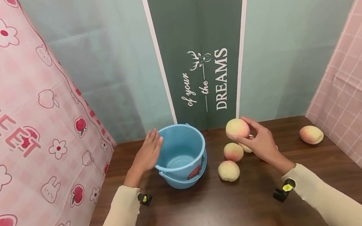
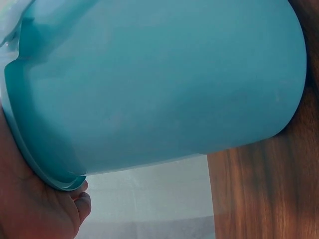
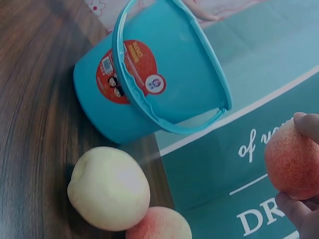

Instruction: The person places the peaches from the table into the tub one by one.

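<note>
Held peach (image 1: pixel 237 128): off the table (image 1: pixel 200 219), pinched by right hand (image 1: pixel 263 143) between thumb and fingers; right wrist view cuts it off at the edge. Blue bucket (image 1: pixel 183 174) stands upright to its left, inner floor visible. Left hand (image 1: pixel 148 151): fingers straight, touching bucket's left rim. Pale peach (image 1: pixel 229 171) and pinkish peach (image 1: pixel 233 152) sit beside bucket. Rear peach (image 1: pixel 248 146) half hidden behind right hand; pink sliver (image 1: pixel 276 148) there unclear. Far peach (image 1: pixel 312 134) well right.
</note>
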The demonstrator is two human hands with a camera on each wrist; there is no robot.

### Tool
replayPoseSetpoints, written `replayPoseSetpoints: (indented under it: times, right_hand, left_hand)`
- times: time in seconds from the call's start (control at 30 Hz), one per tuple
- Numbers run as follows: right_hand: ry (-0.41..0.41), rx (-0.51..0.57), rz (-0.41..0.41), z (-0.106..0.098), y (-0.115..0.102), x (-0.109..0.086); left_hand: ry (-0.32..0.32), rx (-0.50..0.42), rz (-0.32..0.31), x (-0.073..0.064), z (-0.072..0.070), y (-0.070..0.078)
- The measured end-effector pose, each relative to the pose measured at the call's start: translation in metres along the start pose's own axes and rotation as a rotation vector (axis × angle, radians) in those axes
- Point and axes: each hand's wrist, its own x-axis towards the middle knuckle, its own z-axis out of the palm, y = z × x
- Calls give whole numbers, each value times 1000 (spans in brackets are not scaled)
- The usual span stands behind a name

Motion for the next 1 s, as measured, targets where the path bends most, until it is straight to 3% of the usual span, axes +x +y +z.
replayPoseSetpoints:
  times: [0.37, 0.83, 1.0]
  right_hand:
    - [-12, -45, 2, 22, -14, 3]
    - [-87, 58, -9, 51, -34, 10]
    - [-125, 96, -1, 57, -53, 6]
  left_hand:
    - [18, -8, 27, 0, 0, 0]
    - [13, 4, 23, 1, -1, 0]
    - [18, 4, 16, 0, 1, 0]
